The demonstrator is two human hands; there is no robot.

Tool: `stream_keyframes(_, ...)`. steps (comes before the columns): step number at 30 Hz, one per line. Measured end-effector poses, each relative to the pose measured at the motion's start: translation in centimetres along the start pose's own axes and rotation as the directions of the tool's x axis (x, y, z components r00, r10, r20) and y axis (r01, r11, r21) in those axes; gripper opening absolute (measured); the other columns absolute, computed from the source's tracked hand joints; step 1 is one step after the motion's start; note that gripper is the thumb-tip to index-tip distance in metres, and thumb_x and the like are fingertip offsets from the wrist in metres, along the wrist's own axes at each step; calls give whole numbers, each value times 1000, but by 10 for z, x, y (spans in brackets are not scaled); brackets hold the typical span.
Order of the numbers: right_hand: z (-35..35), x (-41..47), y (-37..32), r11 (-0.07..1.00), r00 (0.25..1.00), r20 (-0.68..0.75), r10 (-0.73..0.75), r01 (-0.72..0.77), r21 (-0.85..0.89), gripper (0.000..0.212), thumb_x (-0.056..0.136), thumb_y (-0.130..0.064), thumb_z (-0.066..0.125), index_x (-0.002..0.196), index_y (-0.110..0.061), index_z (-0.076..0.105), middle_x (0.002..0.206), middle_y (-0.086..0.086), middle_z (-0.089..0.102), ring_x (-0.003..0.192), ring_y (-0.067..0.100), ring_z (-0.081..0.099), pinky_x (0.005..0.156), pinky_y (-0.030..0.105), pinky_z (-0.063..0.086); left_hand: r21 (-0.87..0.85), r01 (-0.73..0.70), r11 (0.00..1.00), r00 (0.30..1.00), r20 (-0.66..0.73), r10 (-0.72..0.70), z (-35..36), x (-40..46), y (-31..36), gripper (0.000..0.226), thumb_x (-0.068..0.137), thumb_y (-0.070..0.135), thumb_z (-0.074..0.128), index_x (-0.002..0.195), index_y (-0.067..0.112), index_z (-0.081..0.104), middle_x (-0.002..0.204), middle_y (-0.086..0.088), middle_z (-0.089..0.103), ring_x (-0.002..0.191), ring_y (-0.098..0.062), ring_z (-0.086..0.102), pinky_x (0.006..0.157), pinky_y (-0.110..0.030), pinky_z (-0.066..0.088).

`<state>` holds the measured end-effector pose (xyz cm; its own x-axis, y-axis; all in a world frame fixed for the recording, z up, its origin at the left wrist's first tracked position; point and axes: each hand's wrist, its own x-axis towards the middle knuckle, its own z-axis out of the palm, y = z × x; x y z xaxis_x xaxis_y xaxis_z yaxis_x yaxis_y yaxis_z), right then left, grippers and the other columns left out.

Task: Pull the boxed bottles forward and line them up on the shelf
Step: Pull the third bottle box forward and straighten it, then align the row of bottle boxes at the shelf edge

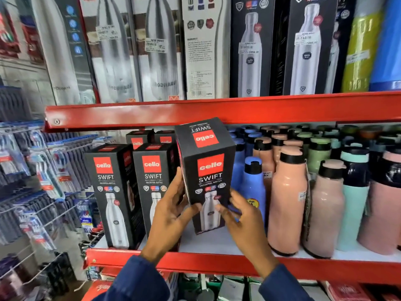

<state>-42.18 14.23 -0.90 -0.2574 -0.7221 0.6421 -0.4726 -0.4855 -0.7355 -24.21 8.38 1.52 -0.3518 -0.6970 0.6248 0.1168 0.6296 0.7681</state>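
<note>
Boxed bottle (207, 170) stood tilted on the red shelf (195, 262), right of two aligned boxes (130, 192); we found left hand (171, 213) and right hand (243, 222) clamped on its sides

The tilted box (207, 170) looks like matt black cardboard; the shelf (217, 260) edge is glossy red-painted metal; the pink bottle (288, 205) is smooth plastic.

Bright, even overhead store light with soft shadows. Faint glare streaks the red metal shelf edge (152, 114). Wide-angle bending tilts the sides; the left hanging packets (32, 170) are motion-blurred.
</note>
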Motion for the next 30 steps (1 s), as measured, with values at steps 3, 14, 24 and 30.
stream_keyframes(3,13,-4,4,1000,996,-89,7,-7,0,49,89,-12,67,135,-19,53,123,-9,68,112,-1,63,87,12,52,2,5,1000,1000,24,-5,-1,1,-9,54,97,-5,54,148,5,41,141,-5,63,134,-19,56,114,-35,44)
stream_keyframes(14,41,-13,26,978,988,-151,34,-64,-198,43,88,-24,66,129,-29,55,113,-33,58,100,-24,55,89,6,48,319,75,945,988,-153,-27,2,-10,-48,54,99,20,58,150,30,43,117,20,72,97,21,63,83,4,43)
stream_keyframes(24,47,-8,42,966,986,-115,118,-141,-217,44,91,-22,63,134,-26,53,113,-34,56,99,-28,52,89,-1,42,364,146,920,987,-116,-111,3,-4,-77,59,99,29,52,153,38,30,89,-2,78,78,-27,73,79,-39,59)
stream_keyframes(30,47,-14,53,956,977,-108,182,-202,-215,47,90,-18,66,129,-33,47,109,-31,54,88,-35,48,79,-9,36,400,205,893,978,-43,-205,11,-17,-95,63,100,16,51,157,21,25,90,-9,76,71,-23,68,67,-26,51)
